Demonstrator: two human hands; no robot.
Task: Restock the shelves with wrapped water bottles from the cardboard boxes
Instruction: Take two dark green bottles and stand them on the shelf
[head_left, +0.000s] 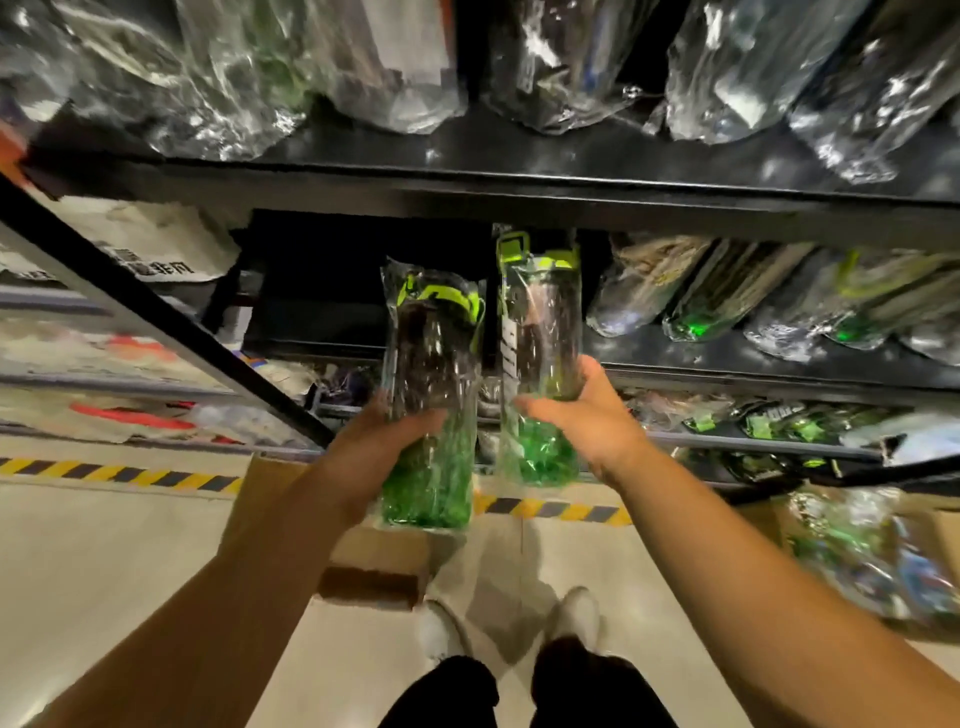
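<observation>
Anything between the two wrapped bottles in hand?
Nothing. Head view: left bottle in the left hand and right bottle in the right hand stand apart; only dark shelf behind the gap.

The black upper shelf (519, 179) crosses the top of the frame, and wrapped bottles (566, 78) lie side by side on it. At centre right, the middle shelf (727, 358) carries a row of green-tinted bottles (696, 296), also wrapped. A yellow-and-black stripe (119, 473) runs along the pale floor (104, 561). On the floor a cardboard box (374, 561) stands at centre and a second box (943, 540) at lower right.
</observation>
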